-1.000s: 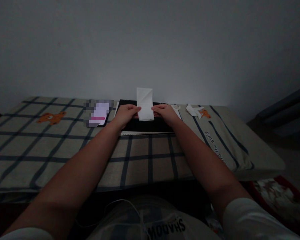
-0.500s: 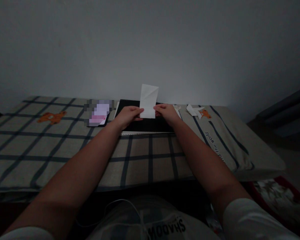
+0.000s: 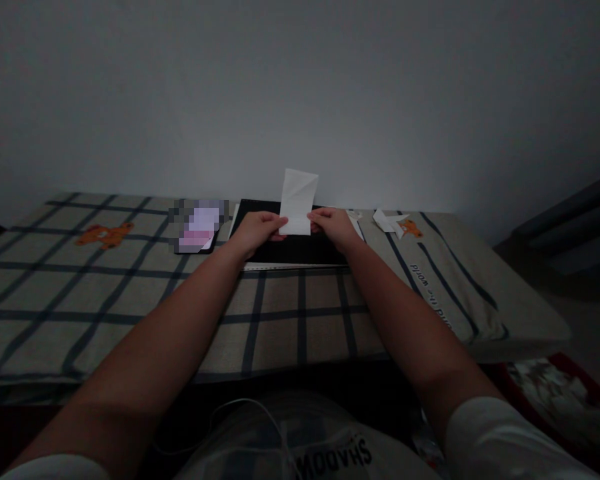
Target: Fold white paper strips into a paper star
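A creased white sheet of paper stands up between my hands, its lower part in front of a black flat board or folder. My left hand pinches the paper's lower left edge between thumb and fingers. On the opposite edge, my right hand grips it the same way, at about the same height. Beneath the black board, the edge of a white pad or notebook shows. What lies behind the paper is hidden.
A phone with a blurred screen lies on the left. Folded white paper rests on the right. A checked cloth covers the table against a plain wall. A white cable hangs near my lap; a red-rimmed container stands lower right.
The bottom edge of the paper sits very slightly higher, with a faint crease near it. Both hands keep their hold in almost the same place.
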`<state>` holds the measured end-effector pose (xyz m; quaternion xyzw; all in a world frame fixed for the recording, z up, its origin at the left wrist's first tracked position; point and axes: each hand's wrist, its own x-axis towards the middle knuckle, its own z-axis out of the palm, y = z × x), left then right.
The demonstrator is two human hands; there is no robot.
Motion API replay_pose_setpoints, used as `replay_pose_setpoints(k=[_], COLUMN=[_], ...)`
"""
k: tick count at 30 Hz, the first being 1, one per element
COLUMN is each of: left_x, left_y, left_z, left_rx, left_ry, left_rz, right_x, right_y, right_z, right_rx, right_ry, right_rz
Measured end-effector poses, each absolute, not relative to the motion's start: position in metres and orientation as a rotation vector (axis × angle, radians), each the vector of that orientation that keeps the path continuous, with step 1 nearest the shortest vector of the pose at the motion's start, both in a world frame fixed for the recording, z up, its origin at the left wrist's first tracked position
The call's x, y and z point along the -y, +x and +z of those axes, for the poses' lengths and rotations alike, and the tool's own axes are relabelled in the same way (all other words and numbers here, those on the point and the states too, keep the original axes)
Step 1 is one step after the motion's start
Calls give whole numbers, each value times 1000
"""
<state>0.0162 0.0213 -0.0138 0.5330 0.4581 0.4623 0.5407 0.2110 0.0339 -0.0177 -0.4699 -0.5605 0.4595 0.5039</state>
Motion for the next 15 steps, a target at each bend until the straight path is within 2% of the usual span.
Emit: replay_pose_setpoints(k=[5, 15], left_x=[-21, -18], left_y=[13, 14], left_z=[-13, -9], left_rx=[-1016, -1070], left_ry=[1265, 1354], left_rz=[986, 1000], right_x=[-34, -34], right_y=[215, 214], right_z=[-17, -15], right_rx=[1293, 1258], right_ry=[-1101, -1099], right_rz=[1141, 1167])
